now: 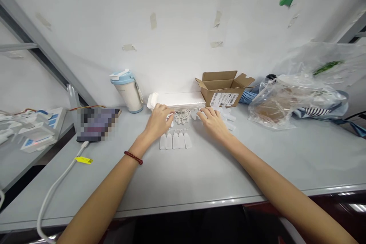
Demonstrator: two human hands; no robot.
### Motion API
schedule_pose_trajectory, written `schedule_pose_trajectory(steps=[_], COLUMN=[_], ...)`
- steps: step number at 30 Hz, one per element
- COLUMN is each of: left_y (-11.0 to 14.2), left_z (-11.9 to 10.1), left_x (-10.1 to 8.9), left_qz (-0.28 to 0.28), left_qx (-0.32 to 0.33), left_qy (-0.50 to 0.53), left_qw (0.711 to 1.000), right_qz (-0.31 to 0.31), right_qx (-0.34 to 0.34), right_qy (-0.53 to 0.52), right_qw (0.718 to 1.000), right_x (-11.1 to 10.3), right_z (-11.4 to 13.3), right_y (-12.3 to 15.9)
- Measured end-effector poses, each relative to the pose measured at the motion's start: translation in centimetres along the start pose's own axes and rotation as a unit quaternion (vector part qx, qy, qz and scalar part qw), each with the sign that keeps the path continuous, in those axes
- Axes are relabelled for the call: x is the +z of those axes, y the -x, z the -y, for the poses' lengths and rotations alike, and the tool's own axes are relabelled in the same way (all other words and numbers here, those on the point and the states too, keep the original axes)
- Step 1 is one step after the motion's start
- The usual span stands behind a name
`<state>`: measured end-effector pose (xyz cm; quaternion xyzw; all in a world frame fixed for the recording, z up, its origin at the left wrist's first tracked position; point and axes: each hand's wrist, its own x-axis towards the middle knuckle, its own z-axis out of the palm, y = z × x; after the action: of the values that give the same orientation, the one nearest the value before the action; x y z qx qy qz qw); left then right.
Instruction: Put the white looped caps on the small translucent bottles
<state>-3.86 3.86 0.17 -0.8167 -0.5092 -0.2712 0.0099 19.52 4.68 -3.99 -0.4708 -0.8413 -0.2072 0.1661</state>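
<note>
My left hand [159, 122] is closed, fingers curled, with a small whitish piece [171, 123] showing at its fingertips. To the right, my right hand [214, 122] has its fingers bent and drawn together over translucent tabs; what it pinches is too small to make out. Between the two hands lies a bundle of white string [182, 116]. Just in front of it, several translucent white tabs [175, 141] with string at their tops lie in a row on the grey table [183, 175]. More loose translucent tabs [229, 122] are spread beside my right hand.
Behind the hands are a stack of white sheets [183, 99], an open cardboard box [223, 95] and a crumpled white tissue [152, 100]. A tumbler [128, 93] and a cabled phone [97, 124] stand left. Plastic bags [286, 103] fill the right back.
</note>
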Motion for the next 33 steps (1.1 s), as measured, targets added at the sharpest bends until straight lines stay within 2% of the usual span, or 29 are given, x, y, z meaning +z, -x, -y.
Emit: schedule_pose_trajectory(steps=[3, 6, 12, 21, 28, 33], left_y=[0.2, 0.4, 0.6, -0.2, -0.8, -0.9], left_z=[-0.9, -1.2, -1.5, -1.7, -0.9, -0.8], left_x=[0.5, 1.2, 2.8, 4.2, 3.0, 2.2], left_qz=[0.049, 0.072, 0.097, 0.127, 0.024, 0.005], left_qx=[0.066, 0.113, 0.147, 0.122, 0.032, -0.018], left_qy=[-0.004, -0.022, -0.034, -0.065, 0.059, 0.11], left_qw=[0.997, 0.991, 0.984, 0.982, 0.997, 0.994], right_qz=[0.02, 0.041, 0.077, 0.096, 0.124, 0.135], right_qx=[-0.009, -0.012, -0.001, -0.024, -0.044, -0.032], right_qy=[0.016, 0.03, 0.034, 0.016, 0.009, 0.009], right_qw=[1.0, 0.999, 0.996, 0.995, 0.991, 0.99], right_x=[0.0, -0.1, -0.1, 0.2, -0.3, -0.2], right_z=[0.1, 0.2, 0.5, 0.6, 1.0, 1.2], right_y=[0.0, 0.1, 0.2, 0.4, 0.3, 0.2])
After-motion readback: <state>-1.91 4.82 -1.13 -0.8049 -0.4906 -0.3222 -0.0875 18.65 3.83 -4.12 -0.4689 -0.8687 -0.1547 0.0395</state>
